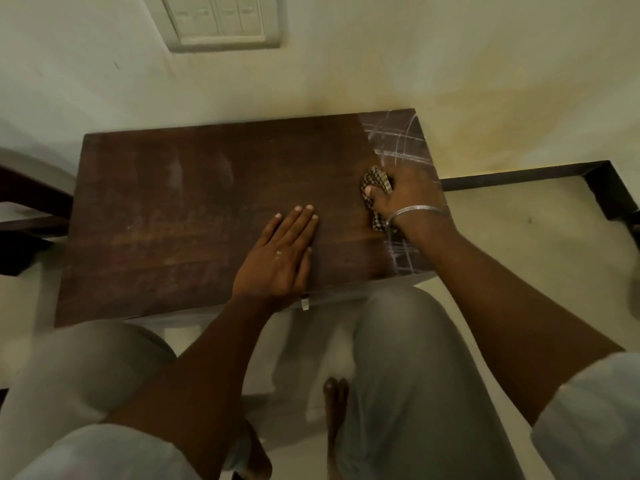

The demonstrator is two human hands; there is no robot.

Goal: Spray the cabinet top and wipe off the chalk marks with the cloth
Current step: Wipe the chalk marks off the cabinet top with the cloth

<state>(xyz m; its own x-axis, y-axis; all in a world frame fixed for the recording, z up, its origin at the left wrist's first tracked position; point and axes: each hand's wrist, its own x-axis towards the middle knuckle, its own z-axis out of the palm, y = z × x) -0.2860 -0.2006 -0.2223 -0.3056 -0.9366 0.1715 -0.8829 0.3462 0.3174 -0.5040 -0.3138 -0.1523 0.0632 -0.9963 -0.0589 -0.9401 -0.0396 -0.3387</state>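
The dark brown wooden cabinet top [180, 209] fills the middle of the head view. White chalk marks [394, 140] cross its far right corner, and more chalk lines show near the front right edge. My right hand [405, 192] presses a bunched checked cloth [375, 183] onto the top at its right side, between the two chalked patches. My left hand [280, 254] lies flat on the top near the front edge, fingers together and holding nothing. No spray bottle is in view.
The cabinet stands against a pale wall with a switch plate [221, 19] above. My knees [391, 327] are just in front of the cabinet. A dark frame [526, 174] runs along the floor to the right, and dark furniture [31, 202] sits at the left.
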